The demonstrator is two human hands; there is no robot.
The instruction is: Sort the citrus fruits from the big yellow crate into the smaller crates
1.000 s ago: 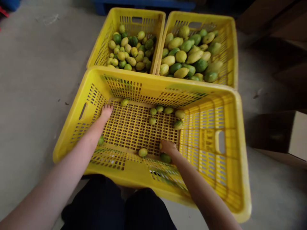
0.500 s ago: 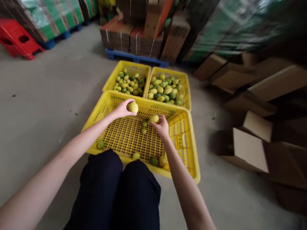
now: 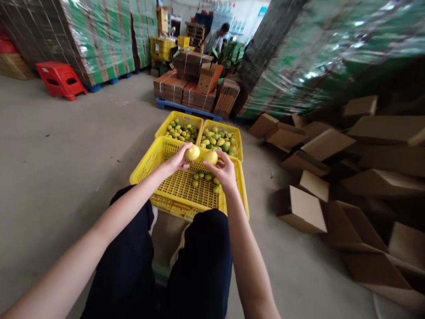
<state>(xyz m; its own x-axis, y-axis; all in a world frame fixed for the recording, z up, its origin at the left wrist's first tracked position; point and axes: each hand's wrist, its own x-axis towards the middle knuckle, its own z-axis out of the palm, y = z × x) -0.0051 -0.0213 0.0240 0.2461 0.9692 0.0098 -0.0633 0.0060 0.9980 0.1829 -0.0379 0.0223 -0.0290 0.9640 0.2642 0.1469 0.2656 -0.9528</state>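
My left hand (image 3: 181, 159) is closed around a pale yellow lemon (image 3: 192, 153), held over the large front yellow crate (image 3: 171, 204). A second pale yellow lemon (image 3: 210, 157) is gripped in my right hand (image 3: 226, 172), just to the right of the first. The two fruits are close together with a small gap between them. Below my right hand, several smaller green-yellow lemons (image 3: 208, 177) lie on the slatted crate floor. Behind, a left crate (image 3: 189, 117) and a right crate (image 3: 239, 139) hold many yellow and green lemons.
Open cardboard boxes (image 3: 307, 208) are heaped on the right. Bundled flat cartons (image 3: 201, 101) sit on a blue pallet (image 3: 186, 110) ahead. A red stool (image 3: 61, 79) and wrapped green stacks (image 3: 99, 40) stand at left. Farther back, a person (image 3: 217, 40) is beyond the cartons.
The view has lifted, and my knees are farther apart. Both hands, still holding lemons, have come closer together. Lemons along the crate's near side no longer show there; more are grouped at right.
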